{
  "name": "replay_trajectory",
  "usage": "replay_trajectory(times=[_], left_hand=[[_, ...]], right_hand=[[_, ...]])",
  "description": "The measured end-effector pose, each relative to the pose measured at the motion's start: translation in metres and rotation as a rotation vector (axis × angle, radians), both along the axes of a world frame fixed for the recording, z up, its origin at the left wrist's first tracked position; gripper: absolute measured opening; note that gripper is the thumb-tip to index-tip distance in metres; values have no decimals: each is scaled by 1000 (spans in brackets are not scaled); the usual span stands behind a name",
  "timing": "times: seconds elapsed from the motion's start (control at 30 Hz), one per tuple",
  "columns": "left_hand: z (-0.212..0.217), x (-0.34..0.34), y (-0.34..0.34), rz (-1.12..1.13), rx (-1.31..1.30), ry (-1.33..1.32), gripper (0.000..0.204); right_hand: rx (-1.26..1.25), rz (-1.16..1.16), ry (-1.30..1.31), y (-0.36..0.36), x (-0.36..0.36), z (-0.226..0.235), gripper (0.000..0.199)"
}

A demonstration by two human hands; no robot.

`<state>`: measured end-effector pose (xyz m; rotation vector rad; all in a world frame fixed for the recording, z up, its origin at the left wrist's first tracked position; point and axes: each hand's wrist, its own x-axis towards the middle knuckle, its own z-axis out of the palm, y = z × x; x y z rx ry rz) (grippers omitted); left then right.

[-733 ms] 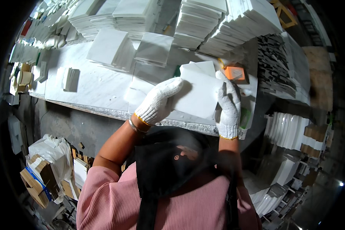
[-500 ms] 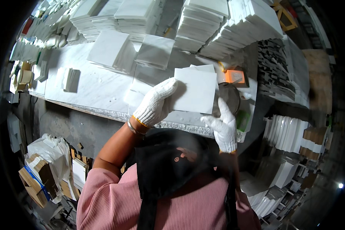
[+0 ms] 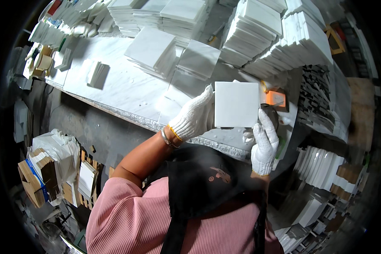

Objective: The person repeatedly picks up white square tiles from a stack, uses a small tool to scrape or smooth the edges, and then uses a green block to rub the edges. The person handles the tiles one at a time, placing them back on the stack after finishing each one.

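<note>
A square white tile is held up over the near edge of the stone-topped bench. My left hand, in a white knitted glove, grips it along its left edge, with part of the fingers hidden behind it. At the tile's lower right corner is my right hand, gloved the same way. Its fingers touch the corner and right edge, and the thumb shows just below. Behind the held tile, a dark round object is mostly hidden, close to an orange box-shaped object.
Stacked square tiles and a shorter stack stand beyond my hands. Taller tile stacks line the back. A small tile bundle sits on the left, near tape rolls. Thin offcuts fill the right side.
My right hand has come in to the tile's lower right corner, its fingers closer together. The tile now faces up more squarely. The whole view has turned and shifted somewhat.
</note>
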<state>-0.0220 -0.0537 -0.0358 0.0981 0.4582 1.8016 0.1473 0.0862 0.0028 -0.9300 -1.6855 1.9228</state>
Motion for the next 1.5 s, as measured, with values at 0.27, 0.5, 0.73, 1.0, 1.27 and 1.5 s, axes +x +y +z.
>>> replay_trajectory(times=[0.27, 0.5, 0.73, 1.0, 1.27, 1.5], left_hand=[[2, -4, -11, 24, 74, -131, 78], [-5, -1, -43, 133, -40, 9, 67], [-41, -2, -115, 109, -394, 119, 52], [-55, -15, -214, 332, -762, 348, 51], [-70, -39, -160, 276, -665, 339, 52], [5, -47, -138, 242, -496, 424, 66]], right_hand=[[127, 26, -73, -3, -10, 4, 39], [63, 156, -139, -14, -21, 10, 39], [103, 238, -227, -2, 7, 9, 38], [97, 227, -229, 7, 22, -1, 35], [109, 315, -175, 3, 0, -5, 36], [49, 222, -258, 14, 19, -4, 36]])
